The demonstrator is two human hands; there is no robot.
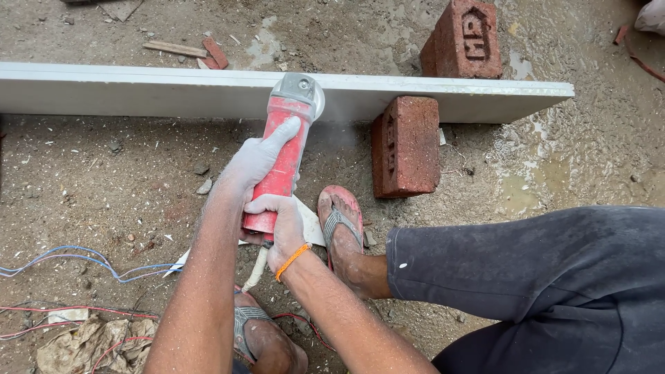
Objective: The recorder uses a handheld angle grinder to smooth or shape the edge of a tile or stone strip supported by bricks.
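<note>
Fingers of my left hand (258, 161) lie long and flat along the top of the red angle grinder (284, 156), the index finger stretched toward its grey metal head, the rest curled down round the left side of the body. Behind them, nearer to me, my right hand (280, 228) is closed tight around the tail end of the same tool, knuckles up, an orange band (291, 260) on the wrist just behind. Both hands are pale with dust.

Ahead of my left fingertips the grinder's head sits against the near edge of a long white slab (173, 90), which runs from side to side beyond my hands. A faint haze of dust hangs just to the right of the head. To the right of my fingers a red brick (406, 145) lies under the slab, touching it, and a second brick (462, 40) stands on the far side of the slab.

Just to the right of my right hand my foot in a red-strapped sandal (341, 225) rests on the dirt; my other foot (260, 332) is below my wrists, toward me. A white cord (255, 269) drops from the grinder's tail between them. To the left of my forearms, blue and red wires (83, 260) trail over the ground, with crumpled paper (93, 343) near them.
</note>
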